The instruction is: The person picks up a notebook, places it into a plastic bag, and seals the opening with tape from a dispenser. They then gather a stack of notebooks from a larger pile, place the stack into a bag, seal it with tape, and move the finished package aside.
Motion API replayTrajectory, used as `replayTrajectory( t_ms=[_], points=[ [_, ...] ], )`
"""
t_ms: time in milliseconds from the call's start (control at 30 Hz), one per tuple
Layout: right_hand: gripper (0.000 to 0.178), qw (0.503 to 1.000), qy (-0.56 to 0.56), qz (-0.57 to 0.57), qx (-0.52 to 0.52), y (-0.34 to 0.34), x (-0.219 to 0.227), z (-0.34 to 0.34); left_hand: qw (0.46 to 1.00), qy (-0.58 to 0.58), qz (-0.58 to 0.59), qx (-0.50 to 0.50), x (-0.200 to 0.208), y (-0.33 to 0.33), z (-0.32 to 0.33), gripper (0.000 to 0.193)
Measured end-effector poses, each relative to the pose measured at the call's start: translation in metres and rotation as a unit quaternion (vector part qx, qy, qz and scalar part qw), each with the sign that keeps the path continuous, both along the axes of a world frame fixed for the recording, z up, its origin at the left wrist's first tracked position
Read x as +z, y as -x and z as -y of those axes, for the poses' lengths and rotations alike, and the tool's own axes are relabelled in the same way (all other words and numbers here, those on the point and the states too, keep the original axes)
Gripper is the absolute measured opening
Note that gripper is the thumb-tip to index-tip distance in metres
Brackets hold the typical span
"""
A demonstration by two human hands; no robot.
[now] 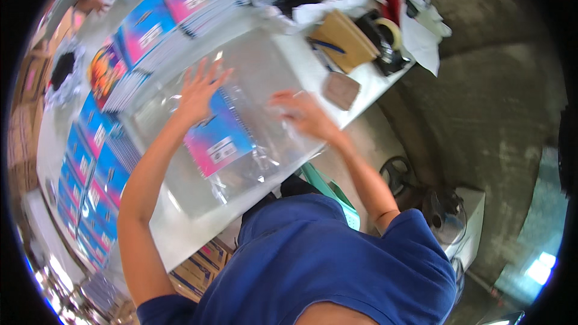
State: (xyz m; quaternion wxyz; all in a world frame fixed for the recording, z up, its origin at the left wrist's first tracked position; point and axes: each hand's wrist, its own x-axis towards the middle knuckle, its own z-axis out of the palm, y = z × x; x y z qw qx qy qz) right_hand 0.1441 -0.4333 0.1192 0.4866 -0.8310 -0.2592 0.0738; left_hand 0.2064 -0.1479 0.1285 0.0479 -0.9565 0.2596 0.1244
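A spiral-bound notebook (220,135) with a blue and pink cover lies on the table, with clear plastic film (265,144) spread around and over it. My left hand (200,93) rests flat over the notebook's far end, its fingers spread apart. To the right of the notebook, my right hand (304,114) hovers over or touches the film. Motion smears its bent fingers, so whether they grip the film is unclear.
Stacks of similar notebooks (144,30) line the table's far and left sides. At the right corner are a brown pad (341,90), a tan cardboard piece (344,41) and a tape roll (390,33). Cardboard boxes (201,268) sit below. A teal basket (334,195) stands beside me.
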Motion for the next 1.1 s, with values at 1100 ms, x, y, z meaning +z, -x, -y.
replayTrajectory(
  t_ms=[1100],
  points=[
    [0.019, 0.922, 0.3, -0.091, -0.227, -0.094, 0.0, 0.26, 0.994, 0.037, -0.1, -0.004, 0.001, -0.023, -0.028, 0.135]
  ],
)
